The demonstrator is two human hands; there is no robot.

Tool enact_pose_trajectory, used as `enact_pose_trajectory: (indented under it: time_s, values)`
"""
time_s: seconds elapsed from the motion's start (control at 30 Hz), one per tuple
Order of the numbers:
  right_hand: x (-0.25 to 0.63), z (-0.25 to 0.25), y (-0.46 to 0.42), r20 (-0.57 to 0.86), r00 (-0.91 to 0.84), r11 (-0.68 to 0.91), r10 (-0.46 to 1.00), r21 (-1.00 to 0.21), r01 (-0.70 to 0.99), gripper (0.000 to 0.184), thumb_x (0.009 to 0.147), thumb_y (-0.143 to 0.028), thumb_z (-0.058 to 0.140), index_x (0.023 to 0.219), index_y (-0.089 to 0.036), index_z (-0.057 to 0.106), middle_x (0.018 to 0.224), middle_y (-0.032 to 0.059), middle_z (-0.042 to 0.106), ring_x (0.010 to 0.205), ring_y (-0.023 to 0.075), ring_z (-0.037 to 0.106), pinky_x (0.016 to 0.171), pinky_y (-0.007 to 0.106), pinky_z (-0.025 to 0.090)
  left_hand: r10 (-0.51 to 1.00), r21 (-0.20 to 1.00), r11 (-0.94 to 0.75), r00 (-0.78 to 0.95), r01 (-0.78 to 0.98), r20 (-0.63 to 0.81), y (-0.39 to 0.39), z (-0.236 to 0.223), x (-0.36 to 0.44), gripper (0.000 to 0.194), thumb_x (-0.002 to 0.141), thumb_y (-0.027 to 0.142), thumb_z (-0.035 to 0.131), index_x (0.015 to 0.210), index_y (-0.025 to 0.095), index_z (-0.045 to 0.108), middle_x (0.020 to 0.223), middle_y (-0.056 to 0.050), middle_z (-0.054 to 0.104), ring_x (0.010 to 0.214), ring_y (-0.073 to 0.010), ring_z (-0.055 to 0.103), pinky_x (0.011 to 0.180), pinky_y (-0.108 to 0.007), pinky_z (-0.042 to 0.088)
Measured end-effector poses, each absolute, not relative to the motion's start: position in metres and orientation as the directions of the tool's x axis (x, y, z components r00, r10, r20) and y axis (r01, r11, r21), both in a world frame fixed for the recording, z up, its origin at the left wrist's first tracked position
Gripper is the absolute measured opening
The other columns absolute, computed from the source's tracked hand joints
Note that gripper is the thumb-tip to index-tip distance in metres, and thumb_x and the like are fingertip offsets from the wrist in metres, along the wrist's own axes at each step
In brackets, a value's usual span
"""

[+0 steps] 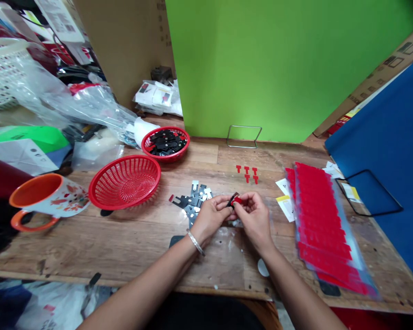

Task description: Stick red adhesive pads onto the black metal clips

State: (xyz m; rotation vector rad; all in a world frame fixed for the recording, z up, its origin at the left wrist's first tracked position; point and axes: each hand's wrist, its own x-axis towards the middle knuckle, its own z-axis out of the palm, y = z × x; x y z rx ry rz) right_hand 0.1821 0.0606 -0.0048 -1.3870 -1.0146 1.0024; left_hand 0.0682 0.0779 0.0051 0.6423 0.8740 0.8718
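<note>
My left hand (210, 214) is closed on a small flat black piece (232, 198), held up over the table. My right hand (255, 214) meets it from the other side, pinching a small red piece (237, 200) against the black one. Fingers partly cover both pieces. Just left of my left hand lies a loose pile of flat black and silver metal pieces (192, 201), one with a red end. Beyond my hands, several small red T-shaped pieces (247, 170) are laid out in two short rows on the wooden table (141, 247).
An empty red basket (124, 181) stands at left; a smaller red basket (165, 158) behind it holds black pieces. Left of them is an orange-and-white mug (69, 195). Red sheets in clear plastic (321, 220) lie at right, near a black wire stand (371, 213). A green panel (278, 68) rises behind.
</note>
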Motion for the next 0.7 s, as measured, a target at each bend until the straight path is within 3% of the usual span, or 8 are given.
enact_pose_trajectory:
  time_s: [0.27,0.5,0.7]
  values:
    - [0.178,0.0,0.053,0.029,0.209,0.014,0.978,-0.998,0.068,0.012,0.079,-0.033,0.055,0.083,-0.023,0.051,0.072,-0.0012,0.056,0.056,0.0131,0.056,0.051,0.027,0.053,0.884,0.809,0.462,0.265,-0.363,-0.386,0.077,-0.001,0.068,0.029,0.063,0.023,0.072,0.088,0.011,0.064,0.075,-0.006,0.069,0.06,-0.0141,0.065,0.064,-0.026,0.053]
    - [0.185,0.009,0.054,0.279,0.317,0.139,0.907,-0.906,0.399,0.009,0.077,-0.03,0.056,0.077,-0.021,0.057,0.096,0.0066,0.052,0.08,0.0174,0.055,0.058,0.026,0.049,0.903,0.834,0.42,0.253,-0.359,-0.347,0.075,0.007,0.072,0.027,0.065,0.023,0.07,0.088,0.01,0.063,0.075,-0.006,0.069,0.057,-0.0129,0.064,0.061,-0.024,0.053]
    - [0.189,0.011,0.059,0.088,0.285,0.015,0.954,-0.968,0.249,0.014,0.079,-0.032,0.053,0.082,-0.019,0.053,0.072,-0.0006,0.055,0.055,0.0114,0.055,0.048,0.022,0.046,0.897,0.842,0.425,0.277,-0.333,-0.344,0.074,0.008,0.074,0.025,0.069,0.021,0.066,0.091,0.009,0.063,0.073,-0.006,0.069,0.061,-0.0123,0.065,0.06,-0.021,0.052]
